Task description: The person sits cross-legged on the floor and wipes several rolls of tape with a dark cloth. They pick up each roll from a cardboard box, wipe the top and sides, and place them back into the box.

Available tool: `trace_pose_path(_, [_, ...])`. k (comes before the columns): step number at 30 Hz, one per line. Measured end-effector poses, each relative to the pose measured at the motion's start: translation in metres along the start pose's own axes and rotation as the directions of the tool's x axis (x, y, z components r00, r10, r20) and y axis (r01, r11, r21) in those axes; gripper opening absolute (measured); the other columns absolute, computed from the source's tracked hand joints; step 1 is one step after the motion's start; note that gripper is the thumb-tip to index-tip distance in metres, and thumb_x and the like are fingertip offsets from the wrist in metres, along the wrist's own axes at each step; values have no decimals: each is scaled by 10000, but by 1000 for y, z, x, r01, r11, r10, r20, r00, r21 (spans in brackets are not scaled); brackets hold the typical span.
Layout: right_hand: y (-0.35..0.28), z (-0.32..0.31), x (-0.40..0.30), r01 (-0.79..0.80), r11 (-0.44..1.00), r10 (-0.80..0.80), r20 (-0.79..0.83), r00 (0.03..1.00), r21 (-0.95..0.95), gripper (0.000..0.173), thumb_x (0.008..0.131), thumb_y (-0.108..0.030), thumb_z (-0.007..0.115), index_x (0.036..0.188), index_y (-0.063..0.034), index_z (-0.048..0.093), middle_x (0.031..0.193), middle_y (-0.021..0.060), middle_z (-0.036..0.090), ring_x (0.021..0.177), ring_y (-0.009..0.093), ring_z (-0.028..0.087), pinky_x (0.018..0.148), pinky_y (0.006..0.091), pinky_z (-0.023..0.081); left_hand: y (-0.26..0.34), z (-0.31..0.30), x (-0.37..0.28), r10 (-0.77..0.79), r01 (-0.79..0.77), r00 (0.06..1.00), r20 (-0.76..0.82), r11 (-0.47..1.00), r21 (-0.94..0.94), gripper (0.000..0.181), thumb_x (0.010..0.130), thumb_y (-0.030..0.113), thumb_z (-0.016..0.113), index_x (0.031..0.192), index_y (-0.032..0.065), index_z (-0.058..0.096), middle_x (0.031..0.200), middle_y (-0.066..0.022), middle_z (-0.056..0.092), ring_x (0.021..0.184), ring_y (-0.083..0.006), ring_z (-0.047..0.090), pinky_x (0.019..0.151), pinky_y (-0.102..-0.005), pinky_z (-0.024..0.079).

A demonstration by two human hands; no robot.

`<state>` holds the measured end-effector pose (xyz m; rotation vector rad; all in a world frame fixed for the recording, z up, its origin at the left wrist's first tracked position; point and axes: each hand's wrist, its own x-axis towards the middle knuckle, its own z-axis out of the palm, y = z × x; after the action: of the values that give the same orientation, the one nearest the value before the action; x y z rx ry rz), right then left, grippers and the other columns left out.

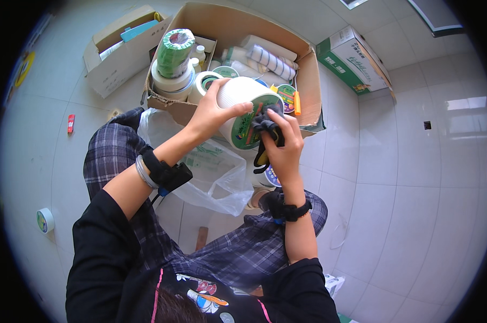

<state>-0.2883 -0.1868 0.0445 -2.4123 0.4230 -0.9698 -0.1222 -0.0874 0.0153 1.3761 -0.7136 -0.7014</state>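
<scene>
A large white roll with a green printed label on its end is tilted in front of me, over the near edge of an open cardboard box. My left hand grips the roll from the left, its thumb near the label's rim. In my right hand is a bunched dark cloth, possibly a glove, with a black and yellow part hanging down. The cloth lies against the label and covers part of it. A clear plastic bag with green print spreads below the roll, between my knees.
Inside the box are a green wrapped roll, paint roller sleeves and an orange-handled tool. A smaller carton stands left, a green-and-white box right. A red item and a small roll lie on the tiles.
</scene>
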Motion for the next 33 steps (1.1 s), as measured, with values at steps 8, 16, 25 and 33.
trace_pose_path(8, [12,-1,-2,-116,989,125,-105,987,90,409,720,14,685,1115,-60,606,991,110,602,924,225,602,813,304,471,10,-12,7,44,-45,998,-35,998,-42,863,713,526,664,1324,-6,368,1218,-165,464,1147,-244,462,979,-336,366])
trace_pose_path(16, [33,-6,1,-420,496,747,-127,653,760,202,900,-103,582,1077,-8,562,941,29,603,783,97,577,683,227,480,17,-11,5,-134,162,987,92,823,-544,734,804,547,558,1294,21,407,1188,-112,505,1092,-195,511,912,-322,415])
trace_pose_path(25, [24,5,-6,-443,600,653,-87,752,666,294,915,-88,543,1190,13,517,1105,65,578,998,129,535,898,260,415,8,-9,0,-243,387,890,386,850,-358,814,818,538,558,1394,87,199,1340,-108,369,1236,-253,422,1008,-450,368])
trace_pose_path(33, [24,1,-5,-414,711,545,-73,835,569,281,912,-81,548,1179,6,548,1078,58,584,986,120,524,896,245,400,6,-9,4,-93,113,961,262,992,-62,906,699,297,766,1372,72,202,1287,-144,384,1238,-265,390,1022,-386,340])
